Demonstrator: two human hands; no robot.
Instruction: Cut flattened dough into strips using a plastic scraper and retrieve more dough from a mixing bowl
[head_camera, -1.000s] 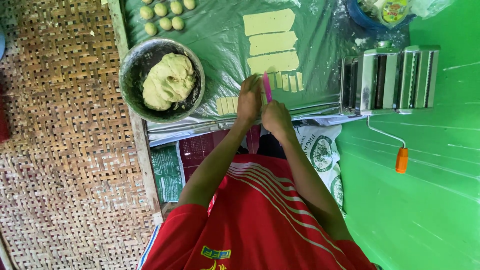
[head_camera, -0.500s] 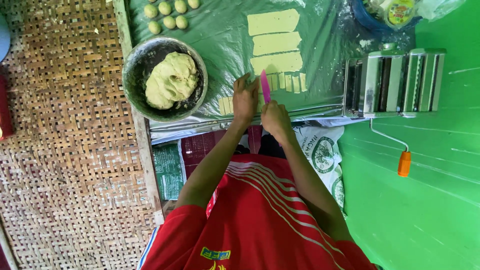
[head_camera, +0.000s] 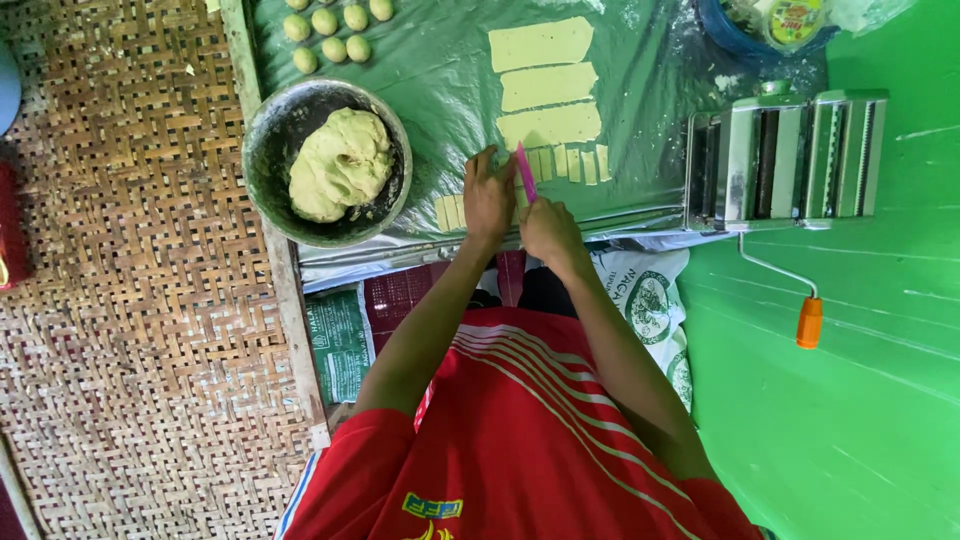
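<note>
My left hand (head_camera: 488, 195) rests flat on the green plastic sheet (head_camera: 440, 90), its fingers pressing the pale yellow dough at the near edge. My right hand (head_camera: 548, 230) grips a pink blade (head_camera: 526, 172), held upright next to the left fingers. Small cut dough pieces (head_camera: 572, 163) lie in a row to the right of the blade, and a few more cut pieces (head_camera: 450, 212) lie to the left of my left hand. Beyond them lie three flat rectangular dough strips (head_camera: 548, 87).
A metal bowl (head_camera: 262, 150) holding a dough lump (head_camera: 340, 165) stands to the left. Several small dough balls (head_camera: 335, 22) lie behind it. To the right stands a metal pasta roller (head_camera: 785, 150) with an orange-handled crank (head_camera: 809, 322). A blue tub (head_camera: 735, 35) sits at the far right and a woven mat (head_camera: 120, 300) on the left.
Both hands stay at the same spot on the sheet. The pink blade has shifted slightly to the left, toward my left fingers.
</note>
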